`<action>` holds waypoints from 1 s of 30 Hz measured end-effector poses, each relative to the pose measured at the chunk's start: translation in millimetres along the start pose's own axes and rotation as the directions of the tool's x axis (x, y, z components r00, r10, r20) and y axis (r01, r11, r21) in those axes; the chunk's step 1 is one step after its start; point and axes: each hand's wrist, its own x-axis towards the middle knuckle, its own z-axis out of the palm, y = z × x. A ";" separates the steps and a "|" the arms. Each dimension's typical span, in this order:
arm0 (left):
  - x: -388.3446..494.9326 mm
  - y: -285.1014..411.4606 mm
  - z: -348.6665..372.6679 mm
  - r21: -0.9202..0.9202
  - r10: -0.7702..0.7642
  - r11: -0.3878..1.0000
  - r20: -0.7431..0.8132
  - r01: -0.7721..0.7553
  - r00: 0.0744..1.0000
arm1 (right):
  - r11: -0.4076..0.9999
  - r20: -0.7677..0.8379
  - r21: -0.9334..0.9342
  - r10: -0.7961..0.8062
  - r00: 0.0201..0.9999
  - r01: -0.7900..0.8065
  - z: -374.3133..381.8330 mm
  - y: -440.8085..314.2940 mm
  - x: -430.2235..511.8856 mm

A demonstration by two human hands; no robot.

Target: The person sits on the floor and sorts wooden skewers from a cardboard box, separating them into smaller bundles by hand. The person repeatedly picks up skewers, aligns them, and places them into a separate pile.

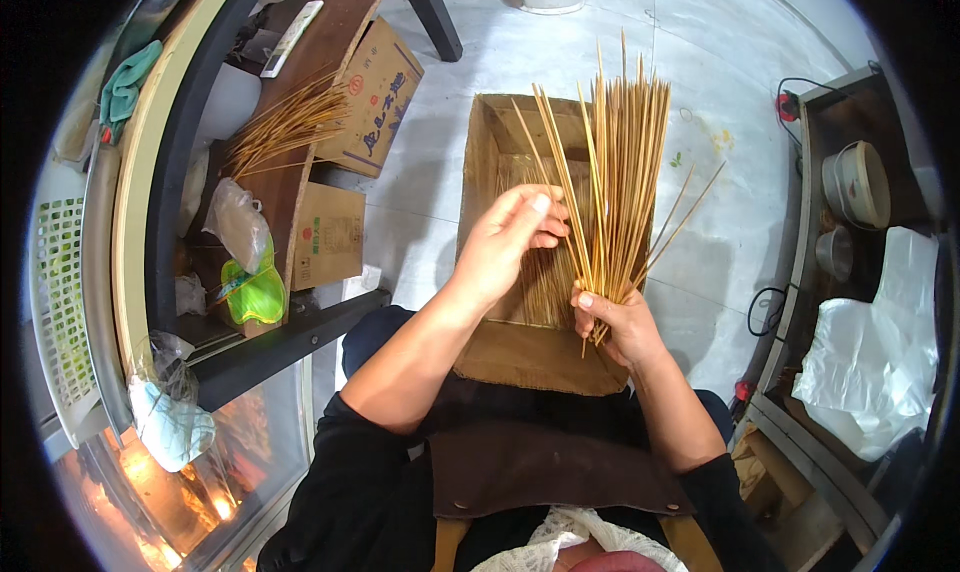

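In my right hand [619, 320] is a large fanned bundle of thin wooden sticks [626, 167], like bamboo skewers, gripped near the lower ends. Most of them point away from me; two splay out to the right. My left hand [521, 223] is at the bundle's left side, its fingers curled beside the outermost stick. Whether they pinch that stick cannot be made out. Below both hands an open cardboard box [540, 354] stands on the floor between my knees. More thin sticks [544, 290] lie inside it, partly hidden by my hands and the bundle.
Left, a brown wooden shelf [300, 114] carries loose sticks [292, 118], a plastic bag [238, 223] and a green item [256, 294]. Cardboard cartons [379, 95] stand beside it. Right, another shelf holds a lidded bucket [859, 185] and white plastic bags [862, 369].
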 end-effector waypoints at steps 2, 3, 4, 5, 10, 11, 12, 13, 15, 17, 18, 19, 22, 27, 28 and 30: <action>-1.9 1.4 1.6 0.017 0.065 0.998 0.076 -0.067 0.995 | 1.000 -0.014 -0.027 0.000 1.000 0.000 0.0 1.5 0.5; -2.5 1.5 2.0 0.041 0.034 0.999 0.041 -0.036 0.999 | 0.999 -0.020 -0.034 0.000 1.000 -0.001 0.0 2.3 0.7; -2.7 1.6 2.5 0.052 0.036 0.998 0.043 -0.039 0.998 | 0.999 -0.026 -0.041 -0.001 1.000 0.000 0.0 3.0 1.0; -2.3 2.8 1.9 0.061 0.041 0.997 0.028 -0.043 0.999 | 0.999 -0.026 -0.039 -0.009 1.000 0.008 0.0 3.7 1.2; 7.3 27.1 -9.5 -0.229 -0.001 0.973 -0.157 -0.035 0.988 | 1.000 -0.031 0.005 0.013 0.999 -0.012 -2.4 5.3 0.8; 10.0 33.2 -11.8 -0.330 -0.009 0.941 -0.242 -0.073 0.970 | 1.000 -0.025 0.014 0.019 1.000 -0.019 -2.8 5.5 0.7; 11.7 38.7 -13.2 -0.437 -0.018 0.891 -0.305 -0.123 0.952 | 0.999 -0.026 0.021 0.034 0.999 -0.034 -2.6 6.2 0.2; 11.6 41.3 -13.1 -0.430 -0.042 0.902 -0.195 -0.047 0.980 | 0.998 -0.023 0.026 0.049 0.999 -0.048 -2.2 6.9 -0.1; 9.4 39.6 -8.1 -0.365 -0.141 0.927 -0.111 0.091 0.984 | 0.998 -0.019 0.008 0.064 0.998 -0.064 -1.2 8.7 1.0; 5.7 29.5 1.6 -0.327 -0.181 0.927 0.032 0.182 0.983 | 0.997 -0.022 -0.038 0.066 0.998 -0.067 -0.6 10.5 1.5; 5.1 25.1 3.8 -0.344 -0.143 0.930 -0.014 0.129 0.990 | 0.998 -0.016 -0.041 0.056 0.998 -0.056 -0.6 11.3 1.8; 4.4 21.2 5.1 -0.346 -0.134 0.931 -0.018 0.119 0.991 | 0.998 -0.010 -0.044 0.044 0.999 -0.044 -0.6 12.0 1.8; 3.7 16.0 3.7 -0.347 -0.088 0.936 -0.056 0.064 0.995 | 0.999 -0.041 0.038 0.011 0.999 -0.010 -1.4 13.7 0.8; 1.5 22.0 2.3 -0.299 -0.136 0.948 -0.055 0.114 0.989 | 0.984 -0.030 0.180 -0.002 1.000 0.008 -3.3 13.0 -0.9; 0.9 23.2 2.8 -0.297 -0.138 0.947 -0.048 0.118 0.989 | 0.985 -0.023 0.173 -0.011 1.000 0.015 -3.0 13.3 -0.9; -0.4 24.4 4.0 -0.296 -0.141 0.948 -0.048 0.120 0.989 | 0.986 -0.022 0.166 -0.014 1.000 0.018 -2.8 13.6 -0.7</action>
